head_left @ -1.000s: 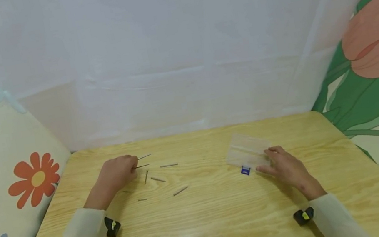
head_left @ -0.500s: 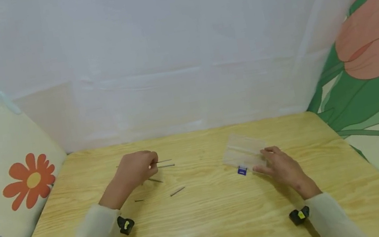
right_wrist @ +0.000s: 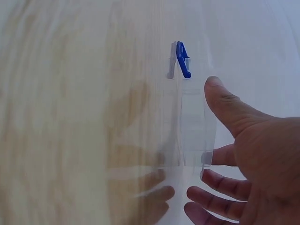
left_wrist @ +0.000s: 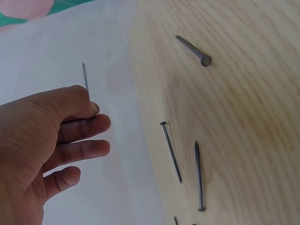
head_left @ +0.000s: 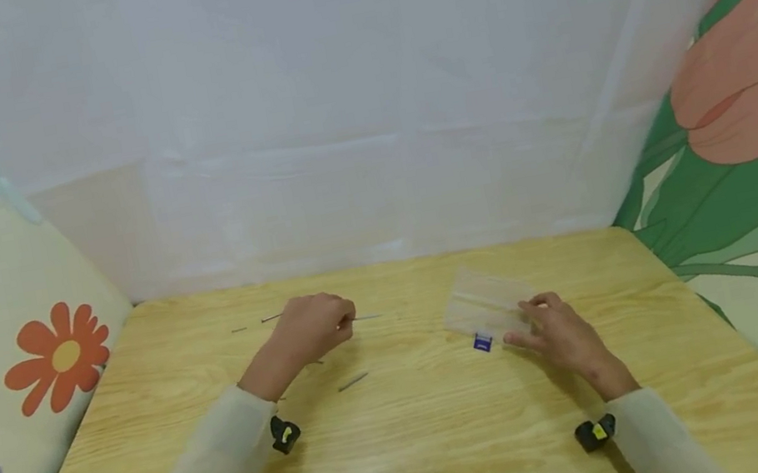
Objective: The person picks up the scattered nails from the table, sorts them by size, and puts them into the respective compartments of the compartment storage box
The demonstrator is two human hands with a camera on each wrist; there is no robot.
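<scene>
My left hand (head_left: 314, 324) is above the left middle of the wooden table, pinching a thin nail (left_wrist: 85, 77) between thumb and index finger. The nail sticks out past the fingertips towards the right in the head view. My right hand (head_left: 564, 335) is at the right side of a clear plastic box (head_left: 481, 299) with a blue latch (head_left: 482, 342). In the right wrist view its thumb (right_wrist: 220, 93) stands off straight, and the index finger (right_wrist: 222, 155) reaches the clear wall. The other fingers are spread loosely beside the box.
Several loose nails lie on the table (head_left: 417, 450) around and under the left hand, among them one nail (head_left: 353, 381) nearer the front and another nail (left_wrist: 199, 178) in the left wrist view. A white sheet (head_left: 297, 116) covers the wall behind; flowered panels (head_left: 741, 88) flank the sides.
My left hand has moved right across the table, over the scattered nails, with a nail projecting from its fingers. The right hand stays at the box.
</scene>
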